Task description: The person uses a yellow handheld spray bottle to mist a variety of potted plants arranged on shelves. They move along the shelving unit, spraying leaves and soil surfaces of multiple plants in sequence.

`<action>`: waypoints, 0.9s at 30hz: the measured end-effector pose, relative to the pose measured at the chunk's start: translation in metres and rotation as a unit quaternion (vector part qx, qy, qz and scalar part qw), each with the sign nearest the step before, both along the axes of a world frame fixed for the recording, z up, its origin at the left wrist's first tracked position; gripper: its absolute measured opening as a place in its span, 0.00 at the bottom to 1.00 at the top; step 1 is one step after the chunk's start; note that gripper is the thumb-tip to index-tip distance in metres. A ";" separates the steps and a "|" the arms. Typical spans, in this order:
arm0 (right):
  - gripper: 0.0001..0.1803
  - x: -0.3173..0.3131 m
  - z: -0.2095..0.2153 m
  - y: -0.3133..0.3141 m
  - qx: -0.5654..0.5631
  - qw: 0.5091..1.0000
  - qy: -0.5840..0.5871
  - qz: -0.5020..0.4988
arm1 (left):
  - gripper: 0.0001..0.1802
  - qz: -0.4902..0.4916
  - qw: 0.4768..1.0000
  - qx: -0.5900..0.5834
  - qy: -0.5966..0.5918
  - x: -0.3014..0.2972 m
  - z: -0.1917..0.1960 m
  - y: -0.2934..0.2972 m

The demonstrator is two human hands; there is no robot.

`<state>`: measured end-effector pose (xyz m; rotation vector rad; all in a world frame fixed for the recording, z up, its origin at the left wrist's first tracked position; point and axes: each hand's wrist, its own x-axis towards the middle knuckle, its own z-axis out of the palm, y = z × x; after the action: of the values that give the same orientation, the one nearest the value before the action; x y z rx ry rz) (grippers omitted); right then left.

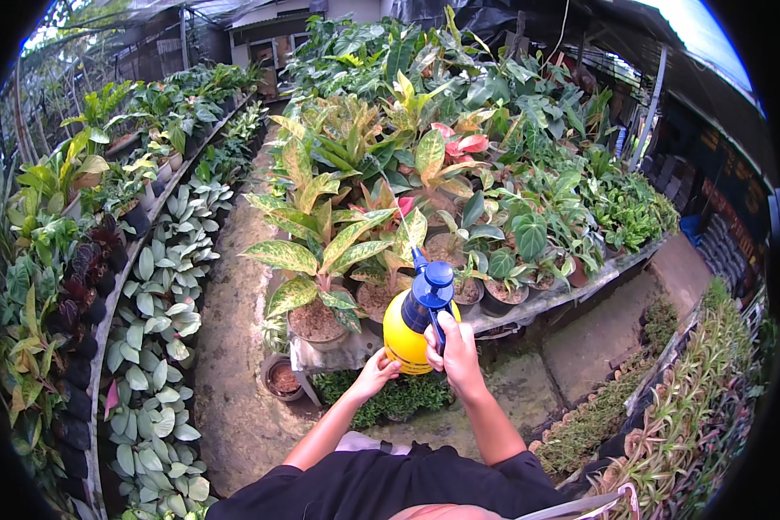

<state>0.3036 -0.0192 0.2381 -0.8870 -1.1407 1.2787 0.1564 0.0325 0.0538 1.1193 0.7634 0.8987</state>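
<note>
1. One yellow spray bottle point(405, 338) with a blue pump head point(428, 295) is held up in front of the plant bench point(581, 290), just above its near edge.
2. The bottle's blue handle is gripped by the right hand point(456, 351), its fingers curled shut around the trigger part.
3. The lower side of the yellow body is cupped by the left hand point(374, 374), fingers pressed against it from below.
4. Two bare forearms are seen rising from the lower edge, above a black shirt point(381, 490).
5. No label can be made out on the bottle.
6. One large speckled-leaf plant point(321, 251) in a pot stands on the bench just left of the bottle; several smaller potted plants point(511, 269) are ranged to its right, too crowded to be counted exactly.
7. One small brown pot point(282, 377) is set on the ground below the bench corner.
8. A long row of pale-leaved plants point(160, 347) is lined up along the left path.
</note>
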 end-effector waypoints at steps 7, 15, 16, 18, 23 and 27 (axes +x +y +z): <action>0.24 -0.002 -0.021 0.001 -0.042 0.999 -0.003 0.011 | 0.23 -0.027 0.998 -0.047 0.027 -0.004 -0.018 -0.018; 0.23 -0.005 -0.013 0.002 -0.033 0.999 -0.014 0.040 | 0.24 -0.011 0.999 -0.045 0.019 -0.004 -0.017 -0.016; 0.23 -0.005 -0.007 0.003 -0.015 0.999 -0.015 0.038 | 0.25 -0.001 1.000 -0.022 0.010 -0.005 -0.015 -0.007; 0.24 -0.008 0.007 0.006 0.021 0.999 -0.023 0.015 | 0.26 0.026 0.999 0.025 -0.018 -0.005 -0.006 0.009; 0.25 -0.006 0.028 0.015 0.062 0.998 -0.010 0.013 | 0.26 0.040 0.996 0.075 -0.024 -0.003 0.030 0.030; 0.25 -0.004 0.024 0.020 0.045 0.999 -0.004 0.005 | 0.25 0.026 0.997 0.067 0.007 -0.003 0.024 0.030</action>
<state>0.2992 0.0004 0.2620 -0.8211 -1.2021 1.2224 0.1538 0.0623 0.0783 1.2303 0.7553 0.9980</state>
